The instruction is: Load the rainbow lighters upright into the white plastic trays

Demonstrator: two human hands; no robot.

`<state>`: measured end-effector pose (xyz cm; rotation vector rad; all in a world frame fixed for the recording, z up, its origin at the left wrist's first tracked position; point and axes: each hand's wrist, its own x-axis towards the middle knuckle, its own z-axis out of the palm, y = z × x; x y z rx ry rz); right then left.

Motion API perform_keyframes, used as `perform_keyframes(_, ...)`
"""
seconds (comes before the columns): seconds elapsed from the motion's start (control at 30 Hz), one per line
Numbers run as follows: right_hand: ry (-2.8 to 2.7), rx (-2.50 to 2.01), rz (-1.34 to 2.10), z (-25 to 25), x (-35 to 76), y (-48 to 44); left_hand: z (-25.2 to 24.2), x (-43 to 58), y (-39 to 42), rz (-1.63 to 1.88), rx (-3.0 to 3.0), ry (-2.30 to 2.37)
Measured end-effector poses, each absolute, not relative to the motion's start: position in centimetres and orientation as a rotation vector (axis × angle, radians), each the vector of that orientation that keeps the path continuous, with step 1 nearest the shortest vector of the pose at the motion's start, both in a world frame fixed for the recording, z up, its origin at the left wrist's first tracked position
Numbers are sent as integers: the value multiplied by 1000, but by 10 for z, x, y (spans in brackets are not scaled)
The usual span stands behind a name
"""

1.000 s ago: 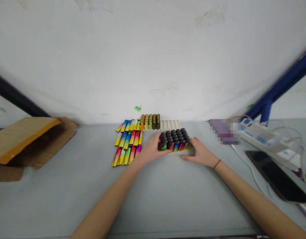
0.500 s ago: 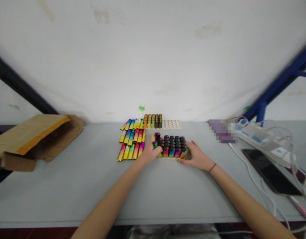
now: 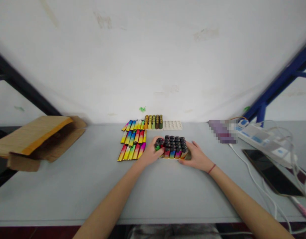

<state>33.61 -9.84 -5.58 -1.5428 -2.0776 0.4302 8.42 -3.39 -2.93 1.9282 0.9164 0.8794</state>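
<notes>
Left hand (image 3: 152,154) grips a few black-topped lighters (image 3: 157,145) at the left end of an upright block (image 3: 175,146) of more, mid-bench (image 3: 148,196). Right hand (image 3: 197,158) curves around the block's right end; whether it grips cannot be told. Farther back, gold-topped pieces (image 3: 153,121) stand beside a white tray (image 3: 172,125). Colourful strips (image 3: 132,137) lie left, a black phone (image 3: 271,171) right.

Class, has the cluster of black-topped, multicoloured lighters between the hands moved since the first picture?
Yes: the cluster moved lower in view, leaving a visible gap below the white, rectangular, gridded tray by the wall.
</notes>
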Motion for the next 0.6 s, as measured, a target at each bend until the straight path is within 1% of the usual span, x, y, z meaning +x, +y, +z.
perform_keyframes(0.17, -2076, -1532, 421, -57, 337, -99, -35, 91, -39, 974, 1872, 925)
perform_keyframes(0.33, -2065, -1521, 422, -59, 338, -98, -30, 90, -40, 1122, 1817, 986)
perform_keyframes(0.53, -2053, -1517, 401, -62, 339, -97, -27, 87, -41, 1050, 1907, 993)
perform_keyframes(0.6, -2050, -1520, 400, -62, 339, -98, -26, 89, -41, 1097, 1884, 1024)
